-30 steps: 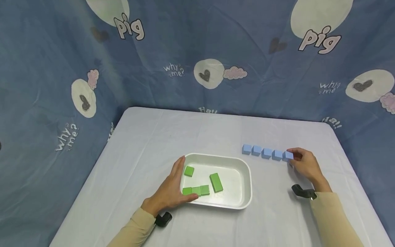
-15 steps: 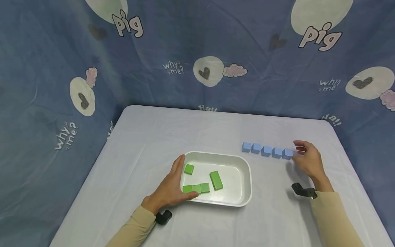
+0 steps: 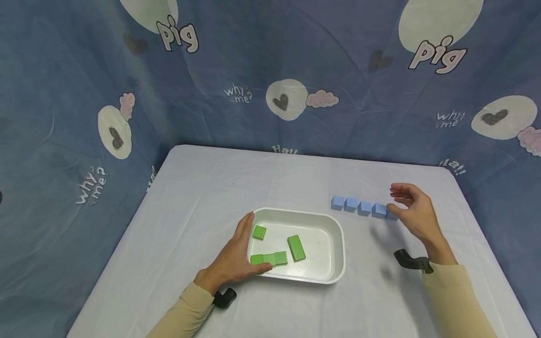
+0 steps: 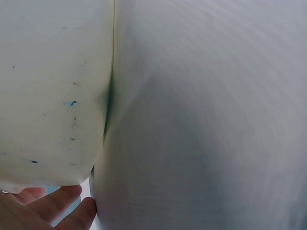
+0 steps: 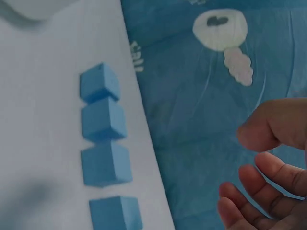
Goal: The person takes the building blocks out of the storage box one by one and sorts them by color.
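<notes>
My left hand (image 3: pixel 234 256) holds the left end of a white tray (image 3: pixel 319 244), thumb over the near rim and fingers along the left side. In the left wrist view its fingers (image 4: pixel 62 201) reach to the tray's speckled outer wall (image 4: pixel 53 96). Inside lie a longer green block (image 3: pixel 296 248), a small green block (image 3: pixel 259 232) and a row of green blocks (image 3: pixel 269 258) beside the thumb. My right hand (image 3: pixel 418 213) hovers, fingers parted and holding nothing, over the right end of a row of blue cubes (image 3: pixel 365 208). Its thumb partly hides the last cube (image 3: pixel 391 216).
A white cloth covers the table (image 3: pixel 236 183). Behind and to the sides hangs a blue printed curtain (image 3: pixel 338 56). Black camera mounts (image 3: pixel 410 259) sit on both wrists.
My right hand has let go of the rightmost blue cube, lifted off it, and moved back leftward above the row's end. The left hand and tray stay put.
</notes>
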Motion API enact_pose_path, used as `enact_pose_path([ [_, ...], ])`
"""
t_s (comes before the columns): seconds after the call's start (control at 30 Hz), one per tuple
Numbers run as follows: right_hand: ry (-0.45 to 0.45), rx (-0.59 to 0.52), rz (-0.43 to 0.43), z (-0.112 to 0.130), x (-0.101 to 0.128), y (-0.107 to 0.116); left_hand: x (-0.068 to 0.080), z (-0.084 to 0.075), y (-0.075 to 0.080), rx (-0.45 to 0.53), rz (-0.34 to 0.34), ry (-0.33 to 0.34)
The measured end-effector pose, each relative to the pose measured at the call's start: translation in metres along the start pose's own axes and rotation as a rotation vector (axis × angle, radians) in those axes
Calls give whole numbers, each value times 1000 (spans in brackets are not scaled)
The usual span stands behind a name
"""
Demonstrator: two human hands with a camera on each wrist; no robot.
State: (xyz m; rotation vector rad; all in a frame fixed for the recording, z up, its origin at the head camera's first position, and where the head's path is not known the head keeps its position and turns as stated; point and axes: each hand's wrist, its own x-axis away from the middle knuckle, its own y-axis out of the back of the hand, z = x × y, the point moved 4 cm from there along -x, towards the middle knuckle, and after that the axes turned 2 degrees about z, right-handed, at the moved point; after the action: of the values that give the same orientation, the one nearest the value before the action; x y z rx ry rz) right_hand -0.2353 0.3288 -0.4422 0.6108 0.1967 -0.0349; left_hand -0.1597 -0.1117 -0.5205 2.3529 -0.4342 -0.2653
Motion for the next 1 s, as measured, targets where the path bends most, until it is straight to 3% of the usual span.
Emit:
enact_pose_path([
  [0.27, 54, -104, 33, 18, -1, -12, 0, 1, 0, 1, -11, -1],
  [1.0, 188, -155, 90, 65, -8, -45, 0, 1, -1, 17, -6, 16],
])
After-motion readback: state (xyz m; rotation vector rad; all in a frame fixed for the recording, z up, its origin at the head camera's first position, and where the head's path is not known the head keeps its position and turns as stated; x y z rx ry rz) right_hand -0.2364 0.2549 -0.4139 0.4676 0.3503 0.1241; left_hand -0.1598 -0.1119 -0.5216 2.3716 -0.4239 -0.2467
